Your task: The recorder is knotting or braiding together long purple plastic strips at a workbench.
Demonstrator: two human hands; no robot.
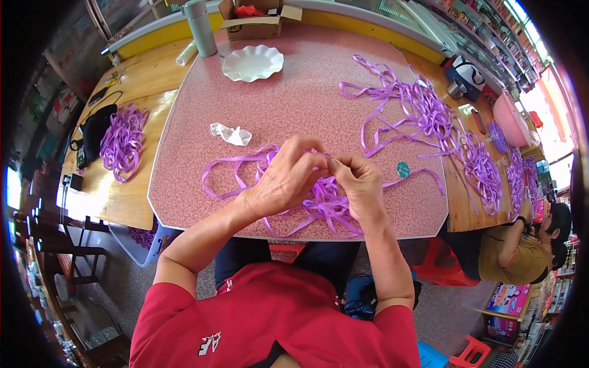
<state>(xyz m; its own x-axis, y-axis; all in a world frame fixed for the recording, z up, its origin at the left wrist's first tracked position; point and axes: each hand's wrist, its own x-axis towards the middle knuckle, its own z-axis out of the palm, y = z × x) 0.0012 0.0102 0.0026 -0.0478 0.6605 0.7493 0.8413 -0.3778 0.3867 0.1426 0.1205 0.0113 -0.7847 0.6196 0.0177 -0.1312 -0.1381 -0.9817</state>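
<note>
Both my hands meet above a loose tangle of purple ribbon (325, 205) near the table's front edge. My left hand (293, 172) is closed, its fingers curled and pinching at the ribbon. Thumb against finger, my right hand (359, 181) pinches the same ribbon beside it; the fingertips nearly touch. The exact bit between them is too small to make out. Ribbon loops stretch left of my left hand, and a single tail runs out to the right past my right hand.
A large ribbon heap (429, 110) spreads over the right side, and another bundle (124, 141) lies left. Farther back are a scalloped white plate (253, 64), a green bottle (200, 30) and a cardboard box (254, 27). Crumpled tissue (231, 134) lies nearer. A person (521, 245) sits at right.
</note>
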